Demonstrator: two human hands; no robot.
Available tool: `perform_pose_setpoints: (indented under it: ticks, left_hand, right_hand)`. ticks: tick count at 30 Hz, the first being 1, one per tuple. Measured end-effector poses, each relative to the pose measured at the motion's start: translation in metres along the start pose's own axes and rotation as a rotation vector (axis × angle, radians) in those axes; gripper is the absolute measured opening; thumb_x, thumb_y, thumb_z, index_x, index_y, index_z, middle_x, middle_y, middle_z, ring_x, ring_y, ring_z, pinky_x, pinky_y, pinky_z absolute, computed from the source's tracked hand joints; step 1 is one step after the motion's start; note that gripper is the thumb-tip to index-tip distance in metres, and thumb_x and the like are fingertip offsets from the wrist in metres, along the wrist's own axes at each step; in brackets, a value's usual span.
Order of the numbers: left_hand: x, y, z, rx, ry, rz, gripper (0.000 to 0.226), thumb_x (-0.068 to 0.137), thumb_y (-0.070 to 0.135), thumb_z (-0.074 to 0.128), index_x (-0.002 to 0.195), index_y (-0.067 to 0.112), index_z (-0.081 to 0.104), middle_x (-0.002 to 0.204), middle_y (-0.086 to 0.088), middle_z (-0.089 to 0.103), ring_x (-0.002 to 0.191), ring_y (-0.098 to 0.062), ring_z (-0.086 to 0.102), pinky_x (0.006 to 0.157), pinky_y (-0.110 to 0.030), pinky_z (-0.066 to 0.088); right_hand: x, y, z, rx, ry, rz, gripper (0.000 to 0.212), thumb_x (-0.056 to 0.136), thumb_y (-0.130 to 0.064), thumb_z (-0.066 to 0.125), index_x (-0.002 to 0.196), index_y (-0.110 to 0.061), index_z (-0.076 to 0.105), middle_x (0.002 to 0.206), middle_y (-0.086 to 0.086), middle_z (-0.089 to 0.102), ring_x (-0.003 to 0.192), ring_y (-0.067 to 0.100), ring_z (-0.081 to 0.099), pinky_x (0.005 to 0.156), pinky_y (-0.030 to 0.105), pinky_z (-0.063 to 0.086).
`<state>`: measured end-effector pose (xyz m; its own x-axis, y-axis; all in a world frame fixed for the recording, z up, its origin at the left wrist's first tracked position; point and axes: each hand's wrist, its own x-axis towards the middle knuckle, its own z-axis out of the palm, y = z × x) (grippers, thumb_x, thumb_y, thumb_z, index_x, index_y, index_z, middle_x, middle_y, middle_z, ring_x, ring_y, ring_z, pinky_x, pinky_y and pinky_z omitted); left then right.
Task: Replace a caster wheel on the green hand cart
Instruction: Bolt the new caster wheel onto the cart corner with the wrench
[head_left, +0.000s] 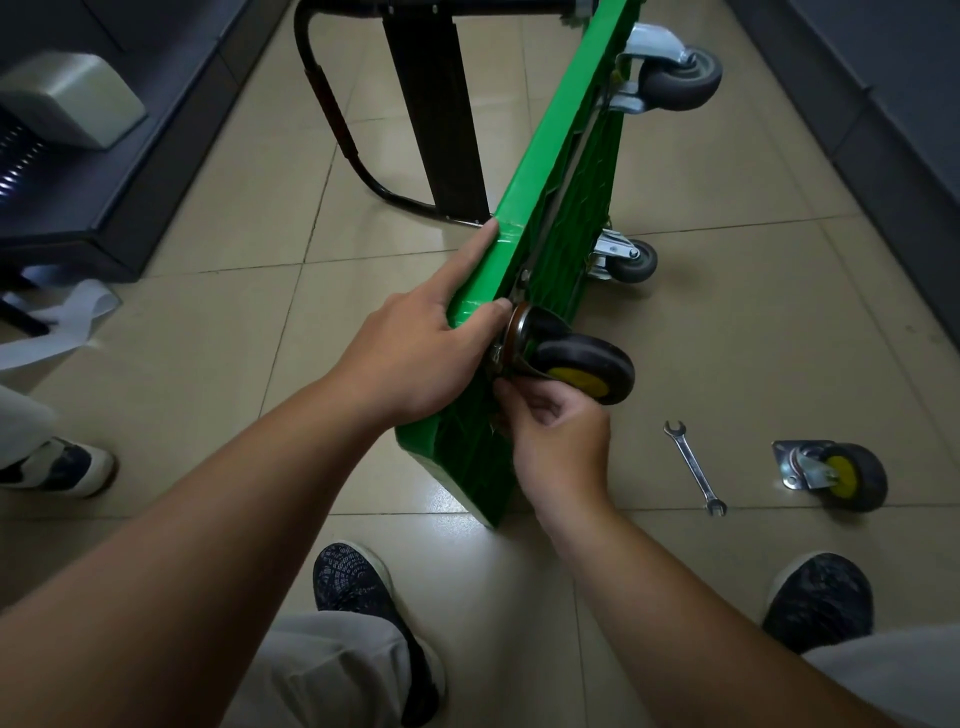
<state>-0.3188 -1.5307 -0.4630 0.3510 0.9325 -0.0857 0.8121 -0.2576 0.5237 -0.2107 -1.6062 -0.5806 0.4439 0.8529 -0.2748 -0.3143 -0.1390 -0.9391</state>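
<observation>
The caster (576, 364), a black rubber tyre on a yellow hub, sits against the underside of the cart (561, 156) at its near corner. Your right hand (556, 436) curls its fingers in a pinch at the caster's metal plate, likely working a fastener by hand, though the fastener itself is hidden. Your left hand (415, 353) lies along the cart's upper edge, fingers straight and thumb by the plate, apparently steadying it. The ribbed green plastic cart stands on its side, which exposes the wheels. On the glossy tiles to the right lie 1 steel wrench (693, 467) and 1 loose caster (836, 475).
</observation>
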Motion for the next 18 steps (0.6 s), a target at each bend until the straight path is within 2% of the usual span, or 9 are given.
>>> perform_pose_setpoints:
  ticks: [3,5,8,11,13,15,18]
  left_hand:
    - [-0.001,0.0,0.001,-0.005,-0.002,0.0,0.061,0.102,0.059,0.045,0.145,0.077,0.006,0.137,-0.006,0.062,0.097,-0.021,0.064,0.09,-0.046,0.055]
    - [-0.001,0.0,0.002,-0.012,0.005,0.005,0.061,0.102,0.059,0.045,0.146,0.076,0.006,0.138,-0.005,0.062,0.098,-0.021,0.063,0.091,-0.046,0.055]
    - [0.0,-0.001,0.002,-0.014,0.007,0.007,0.062,0.102,0.058,0.045,0.147,0.075,0.007,0.138,-0.005,0.061,0.097,-0.02,0.063,0.091,-0.046,0.055]
    - [0.0,-0.001,0.002,-0.009,0.015,0.006,0.062,0.102,0.057,0.045,0.147,0.075,0.006,0.133,-0.005,0.064,0.09,-0.015,0.063,0.086,-0.044,0.056]
    - [0.0,-0.001,0.003,-0.006,0.015,0.008,0.062,0.103,0.056,0.045,0.148,0.074,0.006,0.132,-0.004,0.064,0.089,-0.012,0.062,0.084,-0.043,0.056]
    - [0.0,0.0,0.004,0.0,0.018,0.006,0.062,0.102,0.056,0.045,0.148,0.074,0.007,0.134,-0.005,0.065,0.093,-0.019,0.064,0.088,-0.045,0.055]
    - [-0.001,0.001,0.003,0.009,0.025,0.0,0.062,0.1,0.057,0.045,0.146,0.075,0.008,0.138,-0.006,0.064,0.106,-0.027,0.064,0.095,-0.047,0.053]
  right_hand:
    - [-0.01,0.013,-0.003,-0.154,-0.063,-0.262,0.02,0.093,-0.01,0.072,0.107,-0.025,0.076,0.1,-0.004,0.077,0.09,0.013,0.074,0.083,0.032,0.061]
    - [-0.007,0.02,-0.005,-0.202,-0.045,-0.33,0.024,0.093,-0.012,0.071,0.111,-0.027,0.075,0.108,-0.003,0.075,0.096,0.014,0.073,0.088,0.037,0.06]
    - [0.003,0.023,-0.009,-0.268,-0.038,-0.377,0.023,0.093,-0.022,0.07,0.114,-0.032,0.071,0.104,-0.005,0.077,0.096,0.014,0.074,0.088,0.043,0.06]
    - [0.003,0.02,-0.008,-0.244,-0.065,-0.329,0.019,0.092,-0.028,0.07,0.103,-0.042,0.074,0.096,-0.01,0.078,0.088,0.012,0.075,0.082,0.039,0.061]
    - [0.0,0.015,-0.006,-0.144,-0.084,-0.24,0.021,0.092,-0.024,0.071,0.096,-0.045,0.075,0.09,-0.008,0.078,0.081,0.012,0.075,0.072,0.032,0.06]
    - [-0.001,0.011,-0.005,-0.042,-0.088,-0.157,0.022,0.093,-0.016,0.072,0.091,-0.037,0.077,0.084,-0.003,0.077,0.073,0.015,0.074,0.063,0.025,0.056]
    - [-0.001,0.004,-0.001,0.077,-0.058,-0.038,0.018,0.093,-0.004,0.073,0.089,-0.022,0.075,0.077,0.001,0.077,0.064,0.015,0.072,0.057,0.022,0.054]
